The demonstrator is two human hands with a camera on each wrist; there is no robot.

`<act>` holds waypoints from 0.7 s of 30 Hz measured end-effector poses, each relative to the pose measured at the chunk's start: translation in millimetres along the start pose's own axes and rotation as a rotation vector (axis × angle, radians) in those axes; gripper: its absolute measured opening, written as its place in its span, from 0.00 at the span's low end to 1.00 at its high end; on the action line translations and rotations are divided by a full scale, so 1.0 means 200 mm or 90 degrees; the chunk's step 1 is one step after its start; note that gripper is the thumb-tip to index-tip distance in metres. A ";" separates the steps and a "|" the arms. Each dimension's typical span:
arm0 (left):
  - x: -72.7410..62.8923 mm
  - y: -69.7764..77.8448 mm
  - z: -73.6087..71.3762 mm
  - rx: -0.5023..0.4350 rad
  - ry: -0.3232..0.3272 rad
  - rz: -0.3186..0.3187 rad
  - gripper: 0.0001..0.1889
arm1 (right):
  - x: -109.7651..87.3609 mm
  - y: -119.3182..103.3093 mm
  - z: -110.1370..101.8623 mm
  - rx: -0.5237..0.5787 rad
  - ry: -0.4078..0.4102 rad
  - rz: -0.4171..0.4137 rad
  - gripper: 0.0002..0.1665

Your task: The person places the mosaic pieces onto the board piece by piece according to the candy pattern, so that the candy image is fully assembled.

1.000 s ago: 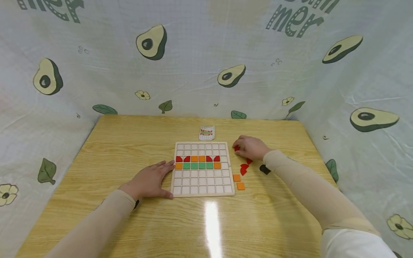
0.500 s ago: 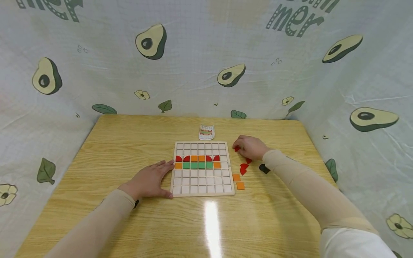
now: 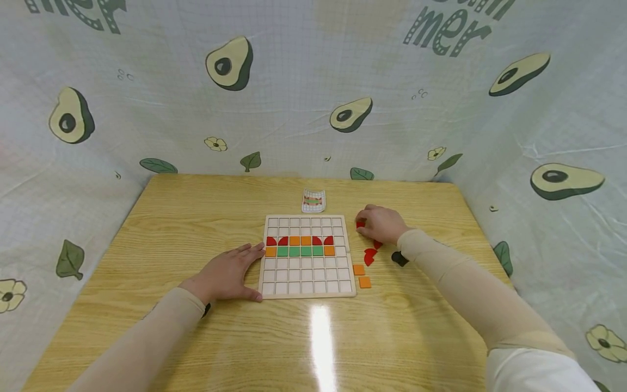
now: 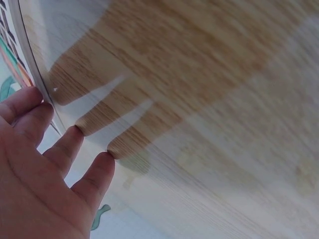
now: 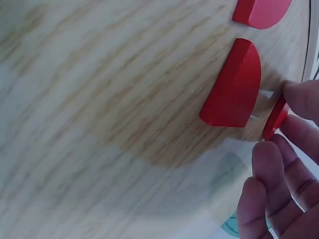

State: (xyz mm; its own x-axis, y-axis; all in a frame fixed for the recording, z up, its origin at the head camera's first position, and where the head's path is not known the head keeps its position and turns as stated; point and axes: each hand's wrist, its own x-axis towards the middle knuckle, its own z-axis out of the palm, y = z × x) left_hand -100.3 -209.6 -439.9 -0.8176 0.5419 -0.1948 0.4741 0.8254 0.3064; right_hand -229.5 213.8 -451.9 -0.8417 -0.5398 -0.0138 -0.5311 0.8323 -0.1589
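Moved slightly away from the grid board (image 3: 307, 274) since half a second earlier, with the red piece (image 5: 275, 119) pinched at the fingertips of the right hand (image 3: 384, 225). Held it just beyond the board's right edge, near loose red pieces (image 5: 237, 87) and orange squares (image 3: 359, 270). Touched the left edge with the spread left hand (image 3: 229, 276). Showed a pattern card (image 3: 313, 201) past the far edge.
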 end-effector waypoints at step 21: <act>0.00 0.00 0.00 0.000 -0.004 -0.003 0.56 | 0.00 0.01 -0.02 -0.011 -0.036 -0.144 0.14</act>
State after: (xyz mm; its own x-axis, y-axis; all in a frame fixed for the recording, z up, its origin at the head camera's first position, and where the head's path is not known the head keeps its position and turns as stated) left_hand -100.5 -209.1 -440.0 -0.8180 0.5385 -0.2021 0.4699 0.8283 0.3053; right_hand -231.1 216.7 -447.8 -0.6947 -0.7184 -0.0349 -0.7074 0.6913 -0.1474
